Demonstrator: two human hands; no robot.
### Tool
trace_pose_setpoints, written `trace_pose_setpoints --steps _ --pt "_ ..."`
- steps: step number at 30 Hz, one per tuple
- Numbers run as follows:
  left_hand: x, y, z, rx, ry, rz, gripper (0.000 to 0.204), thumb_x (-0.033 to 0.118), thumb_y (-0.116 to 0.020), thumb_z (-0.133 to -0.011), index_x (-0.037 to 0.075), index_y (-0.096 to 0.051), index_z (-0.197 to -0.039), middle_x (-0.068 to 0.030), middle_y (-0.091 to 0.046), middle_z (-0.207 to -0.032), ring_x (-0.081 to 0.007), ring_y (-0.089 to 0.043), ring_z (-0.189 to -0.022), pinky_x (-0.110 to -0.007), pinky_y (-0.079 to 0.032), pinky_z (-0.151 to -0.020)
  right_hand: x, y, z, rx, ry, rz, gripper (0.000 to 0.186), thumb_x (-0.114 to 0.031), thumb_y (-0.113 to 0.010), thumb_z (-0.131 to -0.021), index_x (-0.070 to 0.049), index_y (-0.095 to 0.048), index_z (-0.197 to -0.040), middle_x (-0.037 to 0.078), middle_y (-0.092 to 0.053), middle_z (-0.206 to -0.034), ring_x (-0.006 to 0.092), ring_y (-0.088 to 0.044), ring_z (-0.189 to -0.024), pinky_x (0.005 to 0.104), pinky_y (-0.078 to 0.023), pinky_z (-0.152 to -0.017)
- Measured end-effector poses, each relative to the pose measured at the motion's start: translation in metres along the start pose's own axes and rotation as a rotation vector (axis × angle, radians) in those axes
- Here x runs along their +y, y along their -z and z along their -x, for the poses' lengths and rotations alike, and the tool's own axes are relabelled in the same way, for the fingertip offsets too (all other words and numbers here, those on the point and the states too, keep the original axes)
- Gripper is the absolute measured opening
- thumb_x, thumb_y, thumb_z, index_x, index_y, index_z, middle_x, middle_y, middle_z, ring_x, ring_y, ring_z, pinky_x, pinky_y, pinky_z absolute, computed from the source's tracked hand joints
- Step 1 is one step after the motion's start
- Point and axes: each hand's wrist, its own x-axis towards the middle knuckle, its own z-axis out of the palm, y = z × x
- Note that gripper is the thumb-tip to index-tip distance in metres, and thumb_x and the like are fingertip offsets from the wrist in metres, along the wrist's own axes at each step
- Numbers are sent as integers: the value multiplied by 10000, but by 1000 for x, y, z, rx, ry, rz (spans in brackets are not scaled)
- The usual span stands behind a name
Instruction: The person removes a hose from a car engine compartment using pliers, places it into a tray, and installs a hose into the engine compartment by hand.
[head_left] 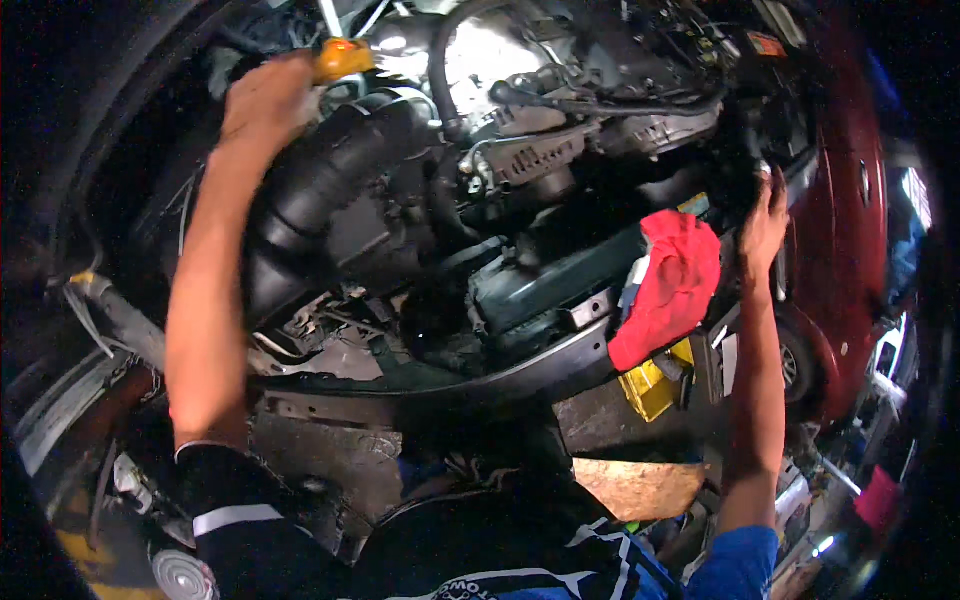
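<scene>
My left hand (268, 100) is closed at the far left of an open engine bay, around a yellow-orange object (343, 60) that looks like a work lamp. Strong light falls on the engine (535, 150) just right of it. Below that hand runs a ribbed black air intake hose (318, 180). My right hand (765, 225) reaches to the right side of the bay, fingers stretched out against a dark part near the fender. A small bright spot shows at its fingertips. A red cloth (672, 285) hangs over the front crossmember (430, 400), left of my right forearm.
The dark radiator (550, 285) lies behind the crossmember. On the floor are a yellow case (650, 388) and a piece of cardboard (640, 487). To the right stands a dark red car body (845, 230) with a wheel (797, 365).
</scene>
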Motion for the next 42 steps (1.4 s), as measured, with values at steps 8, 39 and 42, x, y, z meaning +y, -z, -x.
trace_pose_setpoints --steps 8,39,42 --pt "4 49 72 232 296 97 413 278 -633 -896 36 -568 -1224 -184 -637 -1163 -373 -607 -1064 -418 -492 -864 -17 1 4 3 -104 62 501 -458 -448 -971 -141 -513 -1354 161 -518 -1376 390 -447 -1247 444 -317 -1067" --pt "36 65 144 527 76 371 632 515 -632 -834 -43 -616 -1132 -198 -617 -1089 -363 -579 -981 -445 -441 -870 -20 1 5 40 -93 58 458 -368 -391 -1017 -63 -517 -1334 157 -532 -1347 336 -448 -1262 399 -319 -1079" --pt "34 68 146 445 80 307 588 452 -645 -842 -44 -595 -1155 -200 -615 -1100 -362 -579 -991 -446 -448 -876 -22 0 4 39 -110 41 458 -374 -388 -1019 -69 -521 -1334 158 -534 -1344 331 -447 -1264 399 -318 -1080"
